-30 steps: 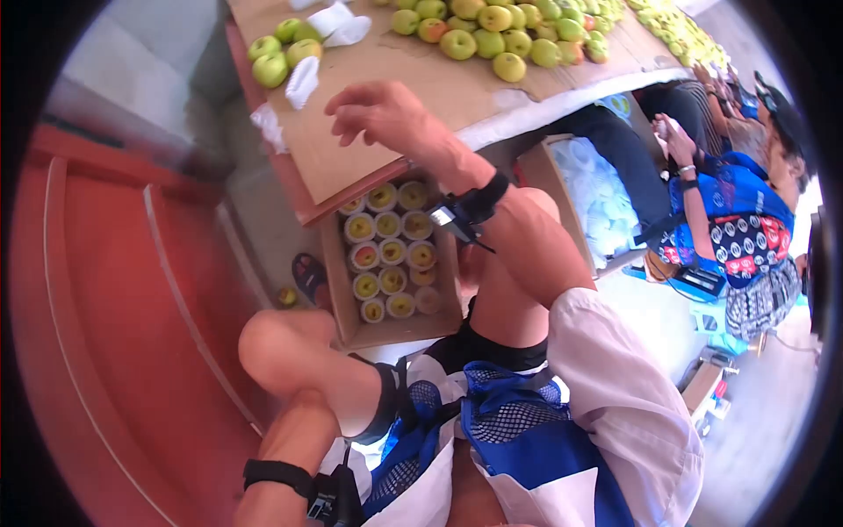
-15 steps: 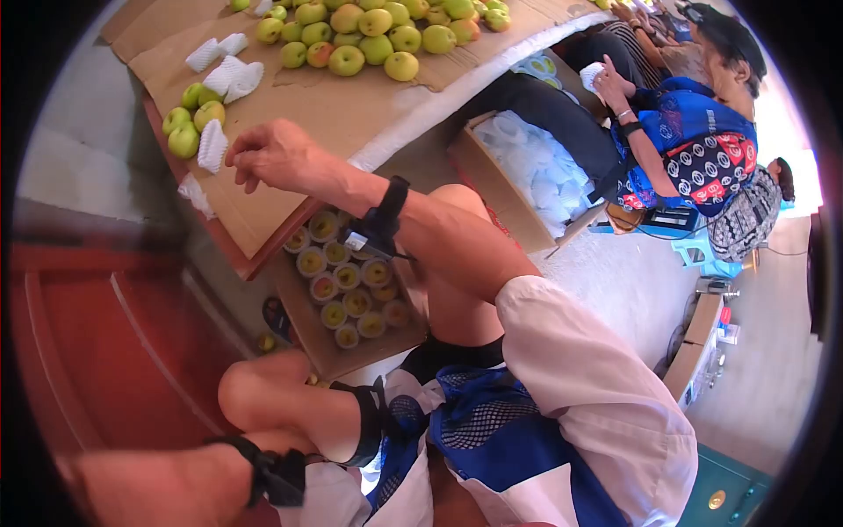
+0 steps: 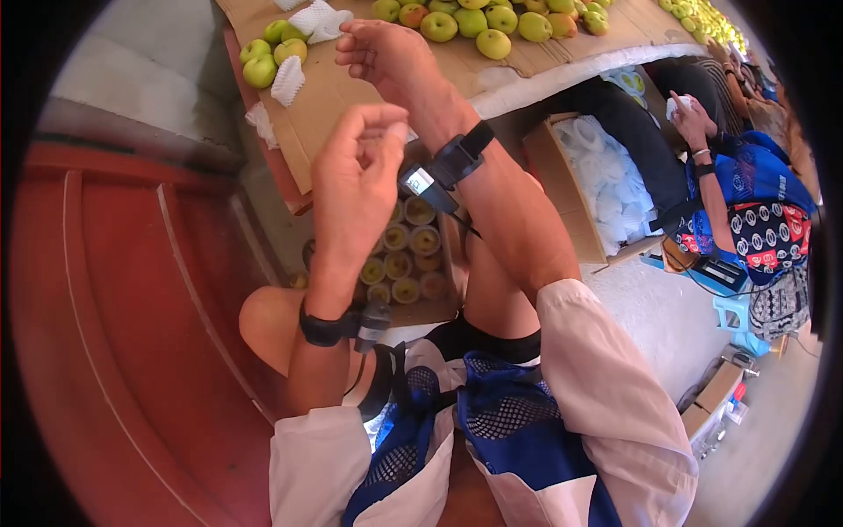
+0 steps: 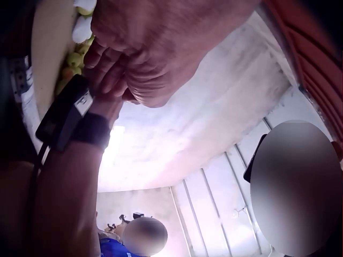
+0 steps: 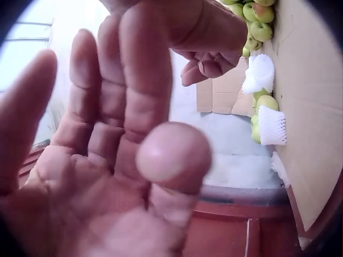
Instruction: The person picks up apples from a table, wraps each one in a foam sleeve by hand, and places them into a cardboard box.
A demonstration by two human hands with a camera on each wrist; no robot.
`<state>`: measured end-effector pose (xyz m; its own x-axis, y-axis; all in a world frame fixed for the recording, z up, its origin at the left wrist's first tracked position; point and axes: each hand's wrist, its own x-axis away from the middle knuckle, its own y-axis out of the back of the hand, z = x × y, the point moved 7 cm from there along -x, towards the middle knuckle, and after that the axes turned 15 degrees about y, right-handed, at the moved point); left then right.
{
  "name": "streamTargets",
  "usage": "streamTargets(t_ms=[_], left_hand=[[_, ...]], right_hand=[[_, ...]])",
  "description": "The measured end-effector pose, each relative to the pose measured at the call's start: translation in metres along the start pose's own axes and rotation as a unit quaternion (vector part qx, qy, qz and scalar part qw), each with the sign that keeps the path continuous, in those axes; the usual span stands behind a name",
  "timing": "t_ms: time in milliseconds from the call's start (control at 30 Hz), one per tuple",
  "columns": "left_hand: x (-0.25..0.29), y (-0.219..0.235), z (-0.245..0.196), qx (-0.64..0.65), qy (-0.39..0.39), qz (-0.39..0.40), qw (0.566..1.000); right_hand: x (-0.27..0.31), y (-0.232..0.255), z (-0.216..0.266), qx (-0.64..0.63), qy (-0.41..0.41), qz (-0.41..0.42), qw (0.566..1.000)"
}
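My left hand (image 3: 356, 184) is raised in front of the table, its fingers loosely bent and the thumb near the index finger, with nothing visible in its grip. Beyond it, my right hand (image 3: 386, 57) hovers over the cardboard tabletop, fingers relaxed. In the right wrist view its palm (image 5: 86, 187) is bare. Nearest to that hand are white foam net sleeves (image 3: 320, 19) and, further left, a small group of green apples (image 3: 260, 70) with another foam net (image 3: 288, 81) beside them. A large pile of apples (image 3: 493, 44) lies to the right of the hand.
Below the table edge a cardboard box (image 3: 430, 309) holds rows of netted apples, partly hidden by my left arm. Another box (image 3: 590, 233) of white foam nets stands right, beside a seated person in blue (image 3: 746, 176). A red door (image 3: 105, 351) is at left.
My left hand has swung up from the lower left to in front of the table. The right hand has moved away from the near foam net, farther over the table. The head view has shifted.
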<state>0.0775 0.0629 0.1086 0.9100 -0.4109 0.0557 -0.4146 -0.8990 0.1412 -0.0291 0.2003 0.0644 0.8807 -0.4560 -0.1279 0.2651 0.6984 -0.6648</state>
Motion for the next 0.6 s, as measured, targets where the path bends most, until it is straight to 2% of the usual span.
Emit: streamTargets(t_ms=[67,133,200,400,533,600], left_hand=[[0.01,-0.015,0.01,-0.007,0.019,0.027,0.999],[0.021,-0.03,0.018,0.022,0.022,0.056,0.998],[0.035,-0.037,0.017,-0.087,-0.002,0.027,0.996],[0.057,-0.047,0.017,-0.194,-0.113,-0.033,0.974],[0.073,-0.046,0.005,-0.211,-0.186,-0.066,0.957],[0.08,-0.045,0.002,-0.192,-0.173,-0.067,0.964]], right_hand=[[0.0,0.002,0.004,-0.005,0.021,0.004,1.0],[0.001,0.006,0.003,0.007,0.005,-0.01,1.0],[0.002,0.009,0.005,0.019,0.008,-0.016,1.0],[0.013,0.01,0.008,0.038,0.039,-0.017,0.998],[0.015,0.013,0.007,0.047,0.044,0.012,0.998],[0.004,0.017,-0.005,0.065,0.025,0.039,0.997]])
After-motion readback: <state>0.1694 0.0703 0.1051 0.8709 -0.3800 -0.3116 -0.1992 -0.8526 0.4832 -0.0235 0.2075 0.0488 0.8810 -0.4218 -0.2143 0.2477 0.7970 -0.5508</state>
